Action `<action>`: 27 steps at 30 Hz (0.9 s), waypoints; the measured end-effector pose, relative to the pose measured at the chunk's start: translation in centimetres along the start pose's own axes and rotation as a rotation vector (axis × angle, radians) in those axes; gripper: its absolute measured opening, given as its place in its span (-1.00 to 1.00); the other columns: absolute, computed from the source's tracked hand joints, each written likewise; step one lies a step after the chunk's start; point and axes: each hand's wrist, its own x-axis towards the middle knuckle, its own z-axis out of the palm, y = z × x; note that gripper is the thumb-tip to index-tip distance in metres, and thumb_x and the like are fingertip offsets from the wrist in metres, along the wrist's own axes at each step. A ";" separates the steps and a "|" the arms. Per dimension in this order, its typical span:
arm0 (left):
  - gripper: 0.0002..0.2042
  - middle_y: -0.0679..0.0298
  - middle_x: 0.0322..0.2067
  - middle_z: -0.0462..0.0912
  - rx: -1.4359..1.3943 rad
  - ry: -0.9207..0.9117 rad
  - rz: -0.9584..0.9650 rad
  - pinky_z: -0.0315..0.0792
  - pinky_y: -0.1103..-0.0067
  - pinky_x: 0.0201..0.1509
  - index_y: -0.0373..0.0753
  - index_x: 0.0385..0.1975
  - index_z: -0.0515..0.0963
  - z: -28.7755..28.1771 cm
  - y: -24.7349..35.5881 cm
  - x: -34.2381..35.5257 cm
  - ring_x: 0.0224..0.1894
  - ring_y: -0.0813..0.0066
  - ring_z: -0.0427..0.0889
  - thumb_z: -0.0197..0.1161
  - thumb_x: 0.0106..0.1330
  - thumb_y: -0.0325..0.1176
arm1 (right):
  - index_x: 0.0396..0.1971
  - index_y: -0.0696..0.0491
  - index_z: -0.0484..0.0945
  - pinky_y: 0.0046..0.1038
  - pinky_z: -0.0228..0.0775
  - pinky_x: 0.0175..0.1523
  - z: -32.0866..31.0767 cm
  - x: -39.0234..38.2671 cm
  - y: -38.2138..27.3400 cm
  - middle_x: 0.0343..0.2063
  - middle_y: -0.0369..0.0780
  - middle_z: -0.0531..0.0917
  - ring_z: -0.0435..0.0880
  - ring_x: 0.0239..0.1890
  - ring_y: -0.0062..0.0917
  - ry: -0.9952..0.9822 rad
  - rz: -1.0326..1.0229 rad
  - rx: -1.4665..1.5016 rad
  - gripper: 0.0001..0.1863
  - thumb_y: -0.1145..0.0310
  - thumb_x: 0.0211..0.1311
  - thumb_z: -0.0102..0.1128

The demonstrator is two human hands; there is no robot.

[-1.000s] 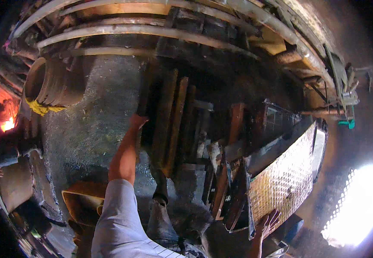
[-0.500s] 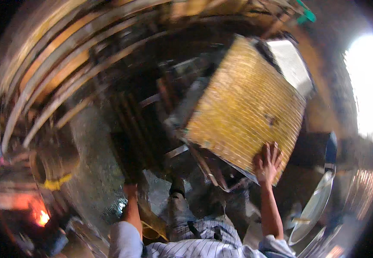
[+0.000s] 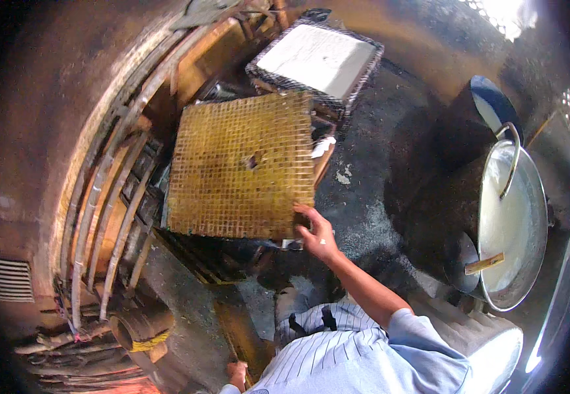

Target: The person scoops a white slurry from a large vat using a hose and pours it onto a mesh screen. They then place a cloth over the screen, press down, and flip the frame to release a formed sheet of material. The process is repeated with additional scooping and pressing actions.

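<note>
A square yellow-brown woven mat or panel, with a small dark hole near its middle, lies on a dark stand in front of me. My right hand pinches its near right corner, fingers curled at the edge. Low in the view, my left hand is closed at the edge of a long yellow-brown board beside my leg. Its fingers are partly hidden.
Beyond the mat stands a white-filled square tray. To my right is a large metal pan of pale liquid, with a wooden-handled tool at its rim. Curved wooden rails and a clay-coloured cylinder are at left.
My view has turned to the right, and the mat sits further left in it. My right hand has gone from lying spread on the mat to gripping its corner. My left hand is lower.
</note>
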 end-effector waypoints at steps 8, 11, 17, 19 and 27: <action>-0.45 -0.08 -0.12 0.57 0.229 -0.037 0.189 0.41 0.30 0.03 -0.36 -0.09 0.51 2.9 5.5 -8.6 -0.07 0.10 0.55 0.31 -0.20 -0.32 | -0.08 0.11 0.49 -0.55 0.44 -0.25 -22.2 -12.6 15.0 -0.21 -0.20 0.66 0.64 -0.30 -0.56 0.414 0.484 0.194 -0.68 0.55 0.11 0.08; -0.47 -0.09 -0.15 0.59 0.373 -0.090 0.327 0.43 0.29 0.01 -0.35 -0.11 0.53 6.2 10.7 -10.6 -0.08 0.06 0.56 0.31 -0.19 -0.29 | -0.10 0.08 0.48 -0.59 0.42 -0.34 -28.3 -15.2 14.8 -0.26 -0.23 0.67 0.63 -0.39 -0.60 0.606 0.674 0.255 -0.72 0.51 0.16 0.02; -0.51 -0.10 -0.20 0.62 0.650 -0.249 0.675 0.46 0.28 -0.02 -0.33 -0.17 0.57 20.0 22.6 -14.9 -0.10 0.00 0.59 0.32 -0.17 -0.22 | -0.07 0.10 0.45 -0.57 0.46 -0.33 -36.0 -14.0 14.8 -0.25 -0.22 0.66 0.66 -0.39 -0.58 0.684 0.680 0.259 -0.71 0.46 0.19 -0.01; -0.51 -0.11 -0.22 0.63 0.730 -0.264 0.846 0.47 0.28 -0.03 -0.32 -0.19 0.59 24.5 28.7 -16.8 -0.11 -0.02 0.60 0.33 -0.17 -0.20 | -0.07 0.12 0.45 -0.57 0.46 -0.34 -38.3 -11.8 14.5 -0.26 -0.19 0.66 0.66 -0.41 -0.57 0.743 0.674 0.293 -0.72 0.46 0.20 -0.01; -0.38 -0.11 -0.20 0.64 0.523 -0.435 1.260 0.48 0.33 0.00 -0.36 -0.07 0.55 34.4 58.5 -39.1 -0.11 0.01 0.63 0.38 -0.28 -0.24 | -0.01 0.14 0.42 -0.56 0.46 -0.39 -49.1 2.6 13.8 -0.25 -0.18 0.64 0.65 -0.41 -0.54 0.598 0.684 0.214 -0.66 0.44 0.19 0.03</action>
